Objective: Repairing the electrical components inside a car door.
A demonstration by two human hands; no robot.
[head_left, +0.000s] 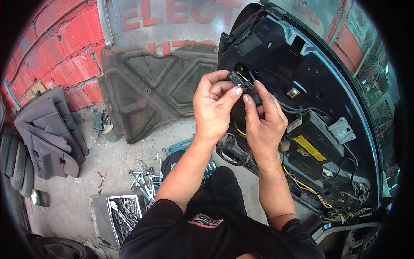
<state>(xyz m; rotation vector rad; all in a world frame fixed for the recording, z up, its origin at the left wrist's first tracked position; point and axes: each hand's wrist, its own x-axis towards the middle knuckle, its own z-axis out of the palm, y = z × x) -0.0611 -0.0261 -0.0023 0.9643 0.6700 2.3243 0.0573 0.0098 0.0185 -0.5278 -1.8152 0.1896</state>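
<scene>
We hold a small black plastic part (240, 80) up at chest height, in front of a stripped dark blue car body panel (280, 56). The fingers of our left hand (213, 105) grasp it, the thumb at its lower edge and the index finger behind its upper left corner. Our right hand (266, 114) is at the part's right side, thumb and index finger apart; we cannot tell whether its fingers grip the part or merely touch it.

Lower on the panel we see a black box (321, 129) with a yellow label (309, 148), a metal bracket (341, 130) beside it and loose yellow wires (307, 186) below. To our left, a worn gray insulation sheet (168, 82) stands upright, and trim panels (47, 129) lean near a red brick wall (73, 52). Loose wrenches (142, 179), red-handled pliers (101, 179) and an open metal toolbox (103, 218) of wrenches lie on the concrete floor (92, 151).
</scene>
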